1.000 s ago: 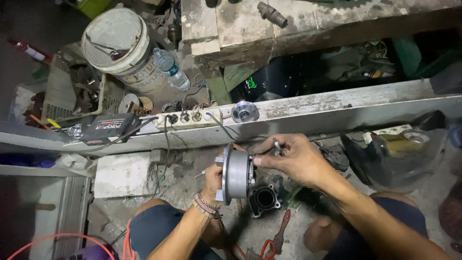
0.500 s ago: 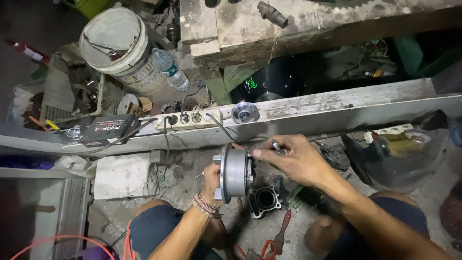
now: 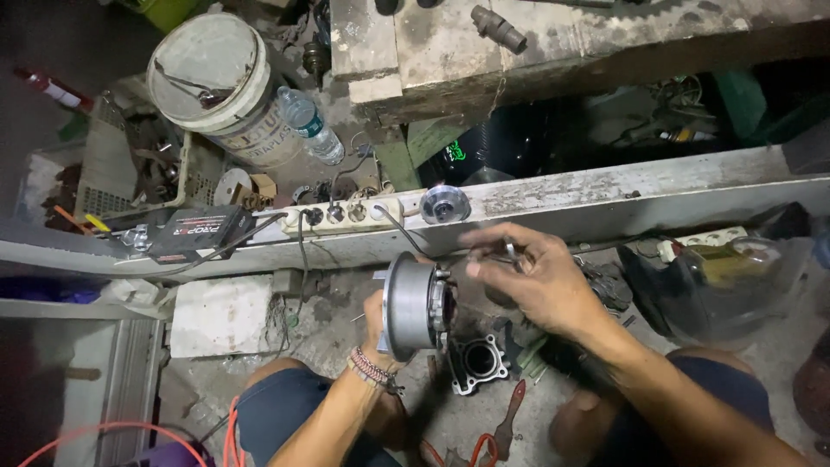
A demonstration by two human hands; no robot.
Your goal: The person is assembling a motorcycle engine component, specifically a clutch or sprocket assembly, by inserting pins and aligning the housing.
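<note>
Our left hand grasps the round metal drum from behind, holding it on edge above the floor. Our right hand, at its 3 o'clock, pinches a small metal tool. The engine cylinder lies at the drum's 5 o'clock; the power strip at its 11 o'clock.

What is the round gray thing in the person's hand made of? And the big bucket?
The round drum in the left hand looks like metal: dull gray with a smooth, faintly shiny rim. The bucket looks like plastic, whitish and grimy, with a thin wire handle lying across its lid.
</note>
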